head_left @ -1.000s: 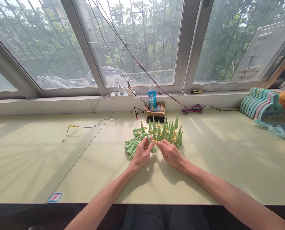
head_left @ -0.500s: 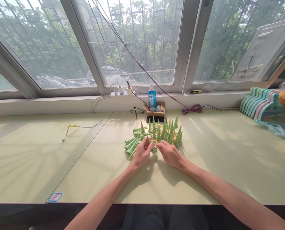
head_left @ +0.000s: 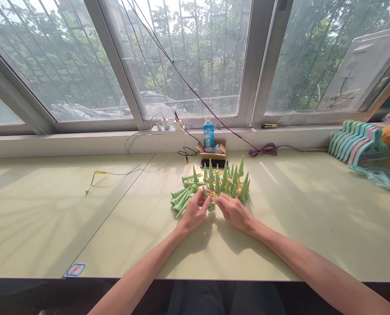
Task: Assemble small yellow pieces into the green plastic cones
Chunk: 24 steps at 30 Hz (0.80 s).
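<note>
My left hand (head_left: pixel 195 213) and my right hand (head_left: pixel 233 212) meet at the near edge of a cluster of green cone-shaped plastic spikes (head_left: pixel 226 179) on the pale green table (head_left: pixel 116 218). The left fingers pinch one green cone (head_left: pixel 208 200), tip tilted up and left. The right fingertips are closed on a small yellow piece at that cone's base. Several cones stand upright behind the hands, with small yellow parts among them. More cones lie flat in a pile (head_left: pixel 181 197) just left of the hands.
A blue bottle (head_left: pixel 209 135) and a small cardboard box (head_left: pixel 213 150) sit at the sill, a dark phone (head_left: pixel 211 163) before them. Cables (head_left: pixel 129 168) trail across the left of the table. Pastel plastic pieces (head_left: pixel 359 142) are stacked far right.
Both hands stay in place; the fingers have shifted slightly round the held cone, pressing closer together.
</note>
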Motion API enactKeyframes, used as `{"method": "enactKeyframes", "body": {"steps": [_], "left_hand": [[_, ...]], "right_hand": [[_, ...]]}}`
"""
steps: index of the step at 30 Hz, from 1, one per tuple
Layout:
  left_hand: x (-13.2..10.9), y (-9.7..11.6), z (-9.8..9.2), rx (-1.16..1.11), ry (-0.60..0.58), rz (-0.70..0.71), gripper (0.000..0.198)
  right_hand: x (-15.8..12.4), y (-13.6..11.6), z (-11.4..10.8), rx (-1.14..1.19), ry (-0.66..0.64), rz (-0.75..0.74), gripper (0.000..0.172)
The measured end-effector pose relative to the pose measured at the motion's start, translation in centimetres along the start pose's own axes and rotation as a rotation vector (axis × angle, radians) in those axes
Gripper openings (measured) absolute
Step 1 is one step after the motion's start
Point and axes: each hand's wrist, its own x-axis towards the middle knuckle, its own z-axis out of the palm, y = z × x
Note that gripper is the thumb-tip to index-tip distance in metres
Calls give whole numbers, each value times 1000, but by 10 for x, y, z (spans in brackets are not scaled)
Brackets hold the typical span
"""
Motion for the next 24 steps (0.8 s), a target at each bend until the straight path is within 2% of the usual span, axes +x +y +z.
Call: {"method": "enactKeyframes", "body": {"steps": [7, 15, 24], "left_hand": [[-2, -7, -1, 102, -22, 61, 20], [-4, -7, -3, 151, -57, 112, 14], [-4, -6, -2, 145, -49, 66, 14]], "right_hand": [[-2, 4, 4, 42, -5, -10, 26], [-4, 5, 5, 99, -59, 67, 26], [-3, 4, 3, 155, -90, 140, 29]]}}
